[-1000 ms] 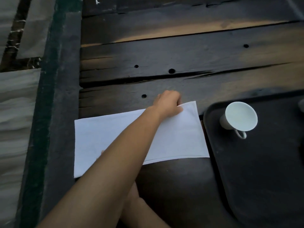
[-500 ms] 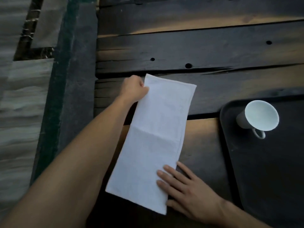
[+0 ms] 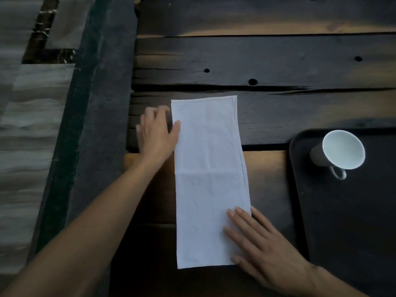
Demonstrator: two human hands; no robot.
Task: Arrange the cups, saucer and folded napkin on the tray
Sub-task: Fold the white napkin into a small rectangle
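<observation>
Dark plank table [image 3: 278,61], black tray [image 3: 342,221] with one empty cup [image 3: 340,150].

Your tray [image 3: 300,189] runs off the right and bottom edges, so you can't see what else it carries. The cup [image 3: 340,150] hides its own base. Your left hand [image 3: 157,133] is motion-blurred at the fingertips, and your right hand [image 3: 265,249] covers the napkin [image 3: 210,181]'s near right corner.
</observation>
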